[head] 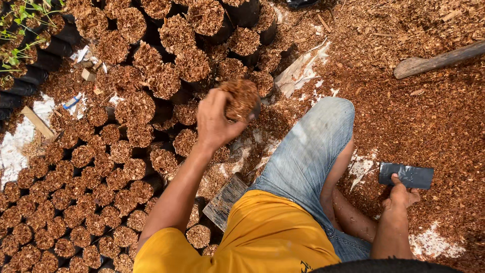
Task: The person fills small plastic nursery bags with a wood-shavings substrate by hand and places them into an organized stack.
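My left hand (pixel 214 121) is raised over the rows of bags and grips a small black nursery bag (pixel 242 98) packed full of reddish-brown wood shavings. My right hand (pixel 399 196) rests low on the ground at the right, its fingers pinching the near edge of a flat, empty black plastic bag (pixel 410 175). I sit with a bent knee in blue jeans (pixel 316 146) between the two hands.
Several filled black bags (pixel 101 172) stand packed in rows across the left half. Loose shavings (pixel 429 106) cover the ground on the right. A wooden stick (pixel 437 60) lies at the upper right. A small wooden board (pixel 226 200) lies by my thigh. Green seedlings (pixel 20 35) show at top left.
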